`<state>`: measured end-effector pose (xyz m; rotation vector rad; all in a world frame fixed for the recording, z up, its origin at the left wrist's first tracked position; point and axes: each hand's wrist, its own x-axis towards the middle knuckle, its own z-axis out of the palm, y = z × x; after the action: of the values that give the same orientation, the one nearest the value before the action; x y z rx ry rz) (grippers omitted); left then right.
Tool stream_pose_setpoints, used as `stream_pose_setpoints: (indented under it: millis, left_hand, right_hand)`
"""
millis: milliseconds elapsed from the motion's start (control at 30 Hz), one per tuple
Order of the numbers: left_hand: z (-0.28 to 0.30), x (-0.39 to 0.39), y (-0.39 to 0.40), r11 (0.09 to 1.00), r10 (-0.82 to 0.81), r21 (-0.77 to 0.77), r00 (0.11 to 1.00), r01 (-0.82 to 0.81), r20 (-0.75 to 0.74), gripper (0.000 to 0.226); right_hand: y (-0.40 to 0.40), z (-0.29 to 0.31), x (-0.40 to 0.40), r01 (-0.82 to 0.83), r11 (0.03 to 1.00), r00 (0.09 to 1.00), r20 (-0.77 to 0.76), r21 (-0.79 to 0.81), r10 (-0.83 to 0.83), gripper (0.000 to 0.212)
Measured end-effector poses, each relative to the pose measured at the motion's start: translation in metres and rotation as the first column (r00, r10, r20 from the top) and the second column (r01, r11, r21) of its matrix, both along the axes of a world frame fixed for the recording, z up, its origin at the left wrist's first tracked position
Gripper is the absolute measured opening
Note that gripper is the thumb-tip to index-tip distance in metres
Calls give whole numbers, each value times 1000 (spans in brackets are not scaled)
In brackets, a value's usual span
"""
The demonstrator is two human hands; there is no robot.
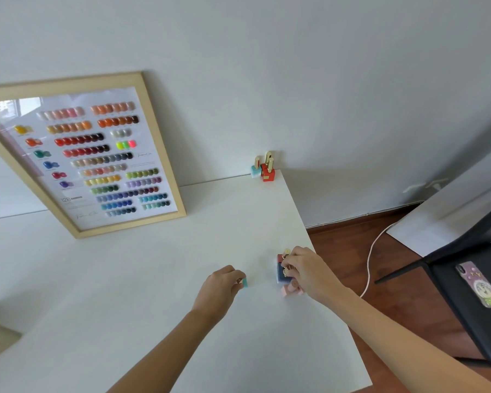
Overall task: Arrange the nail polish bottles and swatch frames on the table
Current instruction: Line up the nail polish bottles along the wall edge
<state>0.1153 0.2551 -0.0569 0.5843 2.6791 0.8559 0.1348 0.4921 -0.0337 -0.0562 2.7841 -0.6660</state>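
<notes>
Left hand [220, 285]: fingers closed on small teal nail polish bottle [245, 282], low over white table [153, 293].
Right hand [306, 272]: gripping cluster of gold-capped bottles [281, 272], near table's right edge.
Far corner: red and pale-blue bottles [264, 169], upright.
Wall side: wooden-framed swatch chart [94, 157], leaning.

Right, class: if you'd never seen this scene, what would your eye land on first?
The big swatch frame, rows of colour samples, leaning against the wall at the table's back left. Then both hands near the right edge: the left hand pinching a teal bottle, the right hand over a cluster of bottles.
</notes>
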Motion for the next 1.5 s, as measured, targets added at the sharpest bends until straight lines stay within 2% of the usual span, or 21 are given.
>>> stream_pose_setpoints:
  millis: [100, 200, 267, 367, 567, 633, 800, 900, 1033, 1167, 1367, 1433, 1500]
  left_hand:
    - [0, 0, 0, 1000, -2, 3, 1000, 2, -3, 20]
    - [-1, 0, -1, 1000, -3, 2, 1000, 3, -5, 20]
    - [-2, 0, -1, 1000, -3, 3, 1000, 3, -5, 20]
    - [-1, 0, -1, 1000, -8, -4, 1000, 8, -6, 20]
    - [-2, 0, -1, 1000, -9, -4, 1000, 9, -9, 20]
    - [-2, 0, -1, 1000, -11, -5, 1000, 11, -14, 20]
    - [-3, -1, 0, 1000, -8, -8, 1000, 8, -19, 20]
    - [-4, -3, 2, 1000, -5, -5, 1000, 5, -12, 21]
    - [-5, -9, 2, 1000, 8, 9, 1000, -8, 0, 22]
    - [-1, -26, 0, 997, 71, 45, 997, -70, -13, 21]
    - [14, -84, 9, 985, 152, 96, 987, -147, -56, 19]
    - [18, -106, 17, 981, 170, 110, 983, -163, -62, 18]
    - [21, -129, 28, 977, 184, 121, 980, -174, -72, 19]
  right_hand:
    - [2, -3, -1, -11, 1000, 1000, 21, -27, 11, 25]
    - [2, -3, 0, 28, 991, 999, 25, -133, -25, 20]
    - [3, 0, 1, 40, 994, 998, -43, -101, -44, 13]
    - [4, 4, 1, 0, 997, 999, -45, -74, -4, 10]
    - [-2, 3, -2, -184, 980, 983, -14, 82, 185, 14]
    - [-1, 5, -5, -247, 964, 968, 79, 94, 240, 18]
    - [-7, -1, -12, -187, 975, 981, 84, 118, 177, 15]
    - [-12, -3, -14, -189, 973, 975, 144, 129, 171, 12]
    - [-14, 0, -15, -211, 959, 973, 138, 189, 187, 14]
    - [-17, 10, -17, -143, 989, 987, 72, 24, 141, 17]
    - [-9, 57, -46, -57, 961, 987, -162, -270, 13, 8]
    - [4, 69, -64, -32, 950, 975, -221, -311, -40, 8]
    - [20, 76, -88, -28, 958, 963, -265, -287, -51, 9]
